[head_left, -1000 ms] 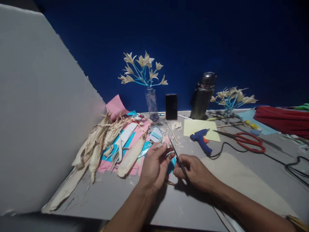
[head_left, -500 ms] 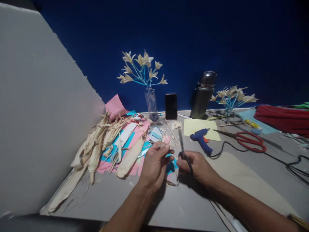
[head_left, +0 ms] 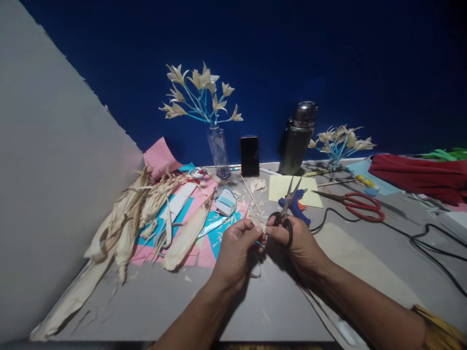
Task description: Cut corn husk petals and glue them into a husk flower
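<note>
Low over the table, both hands meet at a small pale piece of husk point(head_left: 259, 224). My left hand point(head_left: 235, 245) pinches it between thumb and fingertips. My right hand point(head_left: 297, 240) carries a pair of black-handled scissors point(head_left: 288, 209) whose blades point away from me, slightly apart; its thumb and finger also touch the pale piece. Part of that piece is hidden behind the fingers. Just beyond the scissors lies a blue glue gun point(head_left: 297, 206), partly covered by them, on a yellow sheet point(head_left: 312, 187).
Dried corn husks point(head_left: 127, 233) and pink and blue paper point(head_left: 160, 150) cover the left. Behind stand a glass vase point(head_left: 219, 153) of husk flowers, a phone point(head_left: 250, 156), a flask point(head_left: 297, 141). Red-handled scissors point(head_left: 363, 206), a black cord point(head_left: 419, 238) and a red cloth point(head_left: 416, 177) lie right.
My right hand has come in to the pale piece, and the scissors have turned in it so both blades show apart. The view has shifted slightly right.
</note>
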`<act>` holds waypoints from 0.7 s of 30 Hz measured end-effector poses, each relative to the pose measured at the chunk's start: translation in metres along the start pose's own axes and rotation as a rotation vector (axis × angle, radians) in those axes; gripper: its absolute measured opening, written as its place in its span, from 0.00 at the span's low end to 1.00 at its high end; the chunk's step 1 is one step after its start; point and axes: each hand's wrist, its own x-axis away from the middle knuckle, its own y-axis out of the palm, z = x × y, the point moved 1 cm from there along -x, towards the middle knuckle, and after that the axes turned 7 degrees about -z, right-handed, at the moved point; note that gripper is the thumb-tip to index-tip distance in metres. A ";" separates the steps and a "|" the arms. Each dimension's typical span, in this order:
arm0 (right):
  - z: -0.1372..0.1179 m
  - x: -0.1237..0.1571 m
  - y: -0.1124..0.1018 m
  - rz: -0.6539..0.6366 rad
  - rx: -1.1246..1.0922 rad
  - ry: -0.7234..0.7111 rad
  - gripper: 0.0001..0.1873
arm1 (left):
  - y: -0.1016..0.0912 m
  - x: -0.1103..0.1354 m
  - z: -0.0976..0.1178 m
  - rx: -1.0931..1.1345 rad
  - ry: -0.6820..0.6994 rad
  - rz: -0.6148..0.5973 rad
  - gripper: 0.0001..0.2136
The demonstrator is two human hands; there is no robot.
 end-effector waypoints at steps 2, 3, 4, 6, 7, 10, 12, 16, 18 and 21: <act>-0.001 0.001 0.001 -0.022 0.003 0.021 0.19 | -0.001 -0.001 -0.001 -0.018 0.015 0.020 0.12; -0.002 0.002 0.002 -0.049 0.008 0.039 0.19 | -0.002 -0.002 -0.001 -0.019 0.028 0.034 0.12; -0.003 0.003 0.003 -0.088 0.019 0.062 0.19 | -0.004 -0.002 0.001 -0.017 0.046 0.052 0.12; -0.003 0.004 0.005 -0.201 0.076 0.110 0.19 | -0.006 -0.002 0.005 -0.014 0.074 0.082 0.12; -0.002 0.005 0.006 -0.265 0.125 0.123 0.20 | -0.008 -0.002 0.008 -0.020 0.086 0.096 0.12; 0.002 0.008 0.009 -0.426 0.264 0.113 0.22 | -0.012 0.000 0.016 -0.069 0.113 0.131 0.10; 0.007 0.008 0.010 -0.476 0.312 0.113 0.21 | -0.013 0.001 0.018 -0.093 0.125 0.155 0.10; 0.014 0.007 0.010 -0.471 0.348 0.111 0.22 | -0.015 0.001 0.017 -0.084 0.129 0.162 0.09; 0.015 0.007 0.010 -0.462 0.342 0.115 0.23 | -0.015 0.001 0.016 -0.081 0.136 0.158 0.09; 0.014 0.007 0.011 -0.433 0.331 0.138 0.23 | -0.015 0.001 0.015 -0.094 0.145 0.158 0.09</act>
